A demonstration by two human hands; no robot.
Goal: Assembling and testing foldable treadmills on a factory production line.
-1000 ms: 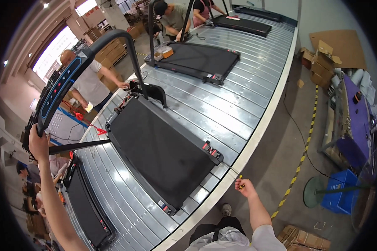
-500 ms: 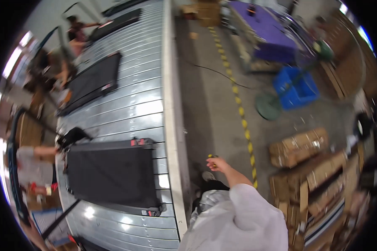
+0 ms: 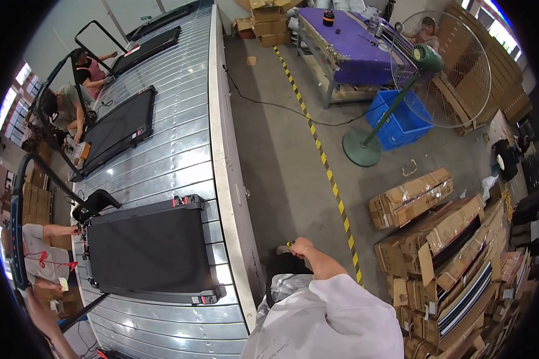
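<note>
A folded black treadmill (image 3: 147, 248) lies flat on the ribbed metal conveyor (image 3: 221, 173) in front of me. Its raised handlebar frame (image 3: 17, 221) arcs along the left rim. At the far lower left, my left hand (image 3: 25, 289) grips the lower end of that handlebar, with my arm stretched out to it. My right hand (image 3: 302, 246) hangs beside the conveyor edge, over the concrete floor. It is closed around a small tool (image 3: 289, 243) with a yellow-green tip. My white sleeve fills the bottom of the view.
A co-worker (image 3: 42, 257) in white reaches to the treadmill's left end. More treadmills (image 3: 123, 128) and other people work further up the conveyor. On the right stand a green pedestal fan (image 3: 425, 66), a blue crate (image 3: 401, 122), a purple-covered table (image 3: 353, 51) and stacked cardboard boxes (image 3: 443, 239). Yellow-black tape (image 3: 323, 158) runs along the floor.
My view has swung right, from the conveyor toward the floor and boxes. My right hand with the tool has come down closer to my body; my left hand stays on the handlebar.
</note>
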